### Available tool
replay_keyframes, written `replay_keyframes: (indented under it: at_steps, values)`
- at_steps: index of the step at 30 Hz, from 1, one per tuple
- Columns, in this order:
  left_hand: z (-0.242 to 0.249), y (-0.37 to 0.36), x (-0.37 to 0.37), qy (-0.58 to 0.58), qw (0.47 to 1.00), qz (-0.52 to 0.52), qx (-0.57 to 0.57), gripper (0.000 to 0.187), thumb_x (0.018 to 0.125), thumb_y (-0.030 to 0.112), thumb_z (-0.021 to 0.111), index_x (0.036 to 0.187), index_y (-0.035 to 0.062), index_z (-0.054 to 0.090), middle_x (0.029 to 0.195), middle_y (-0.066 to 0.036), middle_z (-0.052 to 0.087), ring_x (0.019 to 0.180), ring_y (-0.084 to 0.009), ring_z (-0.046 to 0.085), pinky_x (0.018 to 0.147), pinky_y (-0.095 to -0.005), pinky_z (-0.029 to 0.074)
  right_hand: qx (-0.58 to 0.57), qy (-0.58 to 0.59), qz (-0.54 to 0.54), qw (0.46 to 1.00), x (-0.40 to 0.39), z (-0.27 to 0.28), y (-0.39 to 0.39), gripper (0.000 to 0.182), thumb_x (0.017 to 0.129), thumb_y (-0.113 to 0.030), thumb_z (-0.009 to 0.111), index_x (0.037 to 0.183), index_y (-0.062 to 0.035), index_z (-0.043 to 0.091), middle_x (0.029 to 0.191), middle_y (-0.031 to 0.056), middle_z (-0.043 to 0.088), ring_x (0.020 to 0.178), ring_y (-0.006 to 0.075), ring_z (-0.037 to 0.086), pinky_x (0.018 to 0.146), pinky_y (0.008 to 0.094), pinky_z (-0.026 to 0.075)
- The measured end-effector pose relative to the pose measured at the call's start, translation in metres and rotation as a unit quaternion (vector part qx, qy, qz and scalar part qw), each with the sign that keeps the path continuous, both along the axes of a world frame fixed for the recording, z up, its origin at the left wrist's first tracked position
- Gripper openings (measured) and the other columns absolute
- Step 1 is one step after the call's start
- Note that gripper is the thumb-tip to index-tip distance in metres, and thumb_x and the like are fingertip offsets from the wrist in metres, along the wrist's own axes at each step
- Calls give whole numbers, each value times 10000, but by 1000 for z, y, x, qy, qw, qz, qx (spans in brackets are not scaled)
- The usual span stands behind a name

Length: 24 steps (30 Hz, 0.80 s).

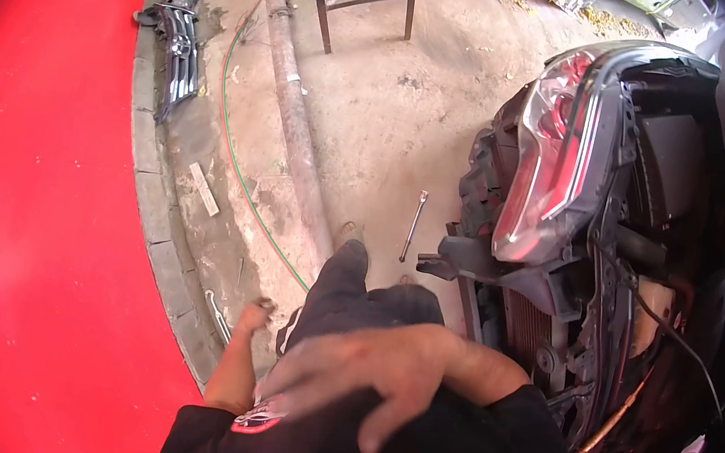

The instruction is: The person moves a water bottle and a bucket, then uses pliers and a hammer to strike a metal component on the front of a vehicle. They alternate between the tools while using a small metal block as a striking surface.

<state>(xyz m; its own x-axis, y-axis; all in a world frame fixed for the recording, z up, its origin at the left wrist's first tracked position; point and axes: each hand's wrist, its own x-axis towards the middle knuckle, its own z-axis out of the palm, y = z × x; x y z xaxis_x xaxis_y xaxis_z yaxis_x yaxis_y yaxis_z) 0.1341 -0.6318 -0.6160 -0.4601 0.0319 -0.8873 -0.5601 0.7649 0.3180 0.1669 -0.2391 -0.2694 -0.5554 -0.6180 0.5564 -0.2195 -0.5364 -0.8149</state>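
My right hand (370, 367) is raised in front of my black shirt (462, 444), its fingers spread and slightly blurred, with nothing in it. Down at my left side, my left hand (256, 314) has its fingers curled; whether it holds something is too small to tell. To my right stands the front of a car with its bumper off, showing a headlight (550, 160) and a radiator (522, 328). A long metal wrench (414, 226) lies on the concrete floor between my feet and the car.
A pipe (291, 105) and a green hose (237, 163) run along the floor ahead. Against the kerb (149, 136) lies a car grille (180, 57). A metal stand (368, 0) is at the top. A small board (204, 189) and another wrench (217, 316) lie left.
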Motion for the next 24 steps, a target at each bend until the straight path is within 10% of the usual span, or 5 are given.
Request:
replay_keyframes:
  at_steps: [10, 16, 24]
  values:
    - [65, 51, -229, 221, 967, 117, 38, 423, 878, 241, 624, 1238, 29, 553, 919, -115, 663, 675, -191, 627, 599, -306, 498, 329, -168, -166, 914, -38, -65, 66, 596, 863, -345, 654, 1334, -20, 483, 1383, 163, 460, 1300, 314, 416, 1086, 402, 323]
    - [-5, 144, -245, 123, 979, -147, 66, 472, 823, 264, 682, 1213, 23, 572, 880, -150, 674, 681, -191, 651, 636, -324, 511, 319, -226, -273, 879, -85, -72, 101, 550, 869, -312, 659, 1296, 2, 514, 1333, 168, 510, 1276, 302, 453, 1081, 386, 337]
    - [-15, 243, -356, 51, 983, -175, 29, 482, 818, 294, 681, 1191, 6, 580, 870, -156, 685, 669, -212, 670, 569, -333, 521, 353, -262, -338, 832, -186, -73, 190, 574, 877, -355, 641, 1302, 4, 503, 1327, 177, 508, 1258, 313, 463, 1065, 378, 353]
